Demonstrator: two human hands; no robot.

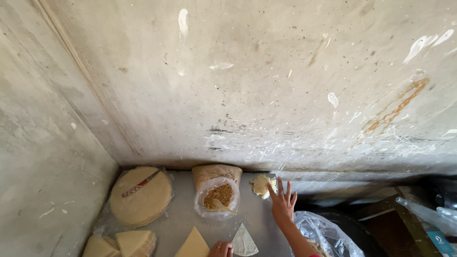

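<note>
My right hand point(283, 202) is stretched out over the grey table point(181, 223), fingers spread and holding nothing. Its fingertips are just right of a pale lump of paste point(261, 184) lying by the wall. Only the knuckles of my left hand point(220, 248) show at the bottom edge. They are curled against the left edge of a pale folded triangular wrapper point(244, 241). A yellow wedge-shaped wrapper point(193, 245) lies just left of that hand.
A round stack of wrappers point(141, 197) carries a red-handled knife point(139, 184). A plastic bag of brown filling point(217, 196) holds a spoon. Wedge stacks point(121, 242) lie at the front left, a clear bag point(328, 233) and a bottle point(426, 214) on the right. Concrete walls close the back and left.
</note>
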